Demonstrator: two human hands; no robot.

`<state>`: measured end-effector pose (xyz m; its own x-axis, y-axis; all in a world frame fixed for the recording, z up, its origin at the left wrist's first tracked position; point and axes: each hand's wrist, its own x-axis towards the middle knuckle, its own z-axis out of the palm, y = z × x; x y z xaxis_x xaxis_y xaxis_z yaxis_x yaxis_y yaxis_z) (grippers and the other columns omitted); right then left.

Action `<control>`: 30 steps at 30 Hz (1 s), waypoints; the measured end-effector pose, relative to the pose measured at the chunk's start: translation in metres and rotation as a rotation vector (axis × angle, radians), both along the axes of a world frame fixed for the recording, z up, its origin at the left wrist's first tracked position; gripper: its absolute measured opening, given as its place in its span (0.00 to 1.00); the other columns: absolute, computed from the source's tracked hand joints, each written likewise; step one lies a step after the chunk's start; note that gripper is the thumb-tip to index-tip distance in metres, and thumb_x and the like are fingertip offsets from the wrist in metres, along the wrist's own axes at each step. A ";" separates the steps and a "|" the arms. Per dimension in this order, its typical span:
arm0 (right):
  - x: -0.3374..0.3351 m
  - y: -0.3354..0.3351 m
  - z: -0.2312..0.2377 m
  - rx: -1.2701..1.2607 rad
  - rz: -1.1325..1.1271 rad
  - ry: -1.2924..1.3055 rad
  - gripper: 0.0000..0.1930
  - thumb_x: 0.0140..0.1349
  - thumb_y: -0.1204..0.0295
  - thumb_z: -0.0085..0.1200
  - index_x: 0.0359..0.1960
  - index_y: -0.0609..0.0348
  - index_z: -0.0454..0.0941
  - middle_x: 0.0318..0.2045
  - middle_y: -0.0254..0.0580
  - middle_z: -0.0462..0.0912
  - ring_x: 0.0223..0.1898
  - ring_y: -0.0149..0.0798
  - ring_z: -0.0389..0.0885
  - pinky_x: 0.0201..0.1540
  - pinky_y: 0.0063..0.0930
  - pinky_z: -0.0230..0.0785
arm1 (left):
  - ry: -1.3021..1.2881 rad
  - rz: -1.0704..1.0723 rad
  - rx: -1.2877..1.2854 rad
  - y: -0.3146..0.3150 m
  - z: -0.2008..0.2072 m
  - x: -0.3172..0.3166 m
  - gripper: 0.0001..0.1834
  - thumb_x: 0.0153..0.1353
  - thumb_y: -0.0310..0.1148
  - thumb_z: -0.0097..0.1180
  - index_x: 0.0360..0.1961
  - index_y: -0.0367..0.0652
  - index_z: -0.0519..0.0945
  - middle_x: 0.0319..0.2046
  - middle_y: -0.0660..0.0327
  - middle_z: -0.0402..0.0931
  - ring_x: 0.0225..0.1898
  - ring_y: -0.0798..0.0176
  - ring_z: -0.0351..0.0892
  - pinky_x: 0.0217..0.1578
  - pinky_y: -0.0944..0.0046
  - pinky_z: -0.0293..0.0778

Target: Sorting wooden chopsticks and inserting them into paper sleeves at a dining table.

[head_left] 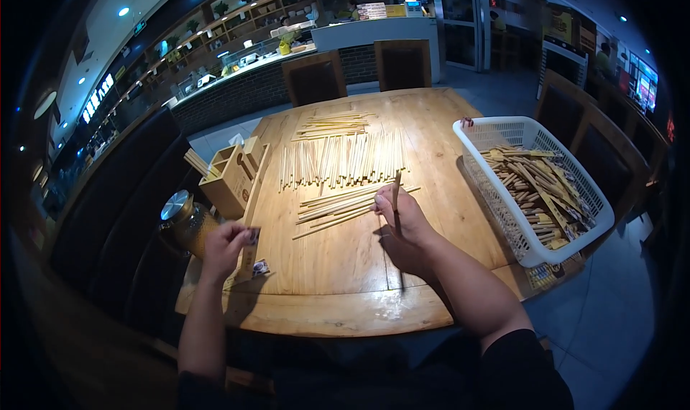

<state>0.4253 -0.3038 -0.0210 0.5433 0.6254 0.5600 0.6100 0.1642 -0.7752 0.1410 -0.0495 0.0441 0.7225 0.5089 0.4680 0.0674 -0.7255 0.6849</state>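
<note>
Both forearms come up from the lower edge onto the wooden tabletop (338, 266). On the right hand (404, 223) the fingers are curled shut around a single chopstick (396, 194), which stands nearly upright out of the fist, its long axis running away from the person with the free tip pointing toward the far side of the tabletop. Just beyond and to the left of that fist lies a small loose bundle of chopsticks (338, 207), their length running left to right with a slight upward slant toward the right; their right ends lie almost against the knuckles. Farther out, a wide row of chopsticks (343, 160) lies side by side, each pointing away from the person, and past that another small heap (330, 126) lies crosswise.

The left hand (224, 248) sits well apart, at the left edge of the tabletop, its fingers pinching a small dark-printed paper wrapper (252, 236); a second scrap (260, 268) lies just beside it. A wooden holder box (231, 178) and a glass jar with a metal lid (183, 223) stand near that hand. A white plastic basket (503, 201) full of wrapped chopsticks sits to the right, nearer the right hand.
</note>
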 end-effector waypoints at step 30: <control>-0.022 -0.012 0.034 -0.136 0.344 0.793 0.07 0.66 0.65 0.55 0.34 0.55 0.77 0.21 0.26 0.73 0.18 0.21 0.61 0.21 0.18 0.56 | -0.526 0.053 -0.773 -0.065 -0.070 0.149 0.13 0.63 0.28 0.56 0.44 0.37 0.67 0.39 0.53 0.73 0.40 0.60 0.76 0.43 0.59 0.77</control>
